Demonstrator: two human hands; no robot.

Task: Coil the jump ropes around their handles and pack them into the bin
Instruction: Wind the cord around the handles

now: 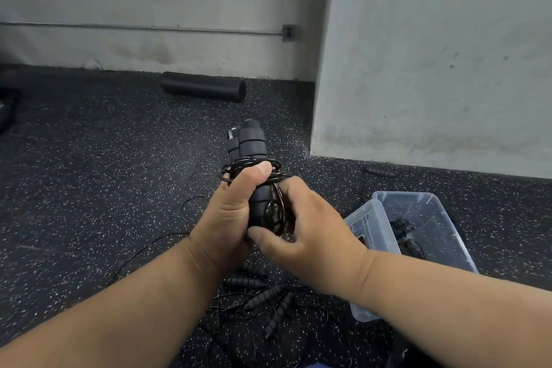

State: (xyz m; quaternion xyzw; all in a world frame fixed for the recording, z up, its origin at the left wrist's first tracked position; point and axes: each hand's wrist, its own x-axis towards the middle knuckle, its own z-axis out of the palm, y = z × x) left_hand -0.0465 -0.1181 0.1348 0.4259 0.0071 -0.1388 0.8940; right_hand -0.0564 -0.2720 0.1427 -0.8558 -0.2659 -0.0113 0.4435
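Two black ribbed jump rope handles (249,140) are held together upright in front of me, with thin black cord (254,165) coiled around their middle. My left hand (231,212) is closed around the handles, thumb pressing on the coils. My right hand (301,224) grips the lower end of the handles and the cord there. A clear plastic bin (442,212) stands on the floor to the right, with one coiled black rope (403,228) inside it. Several more loose handles (263,296) and tangled cords lie on the floor under my wrists.
The bin's clear lid (370,227) leans against its left side. A black foam roller (203,90) lies by the back wall. A single handle (379,172) lies near the grey pillar (433,54) at the right. The floor is dark speckled rubber.
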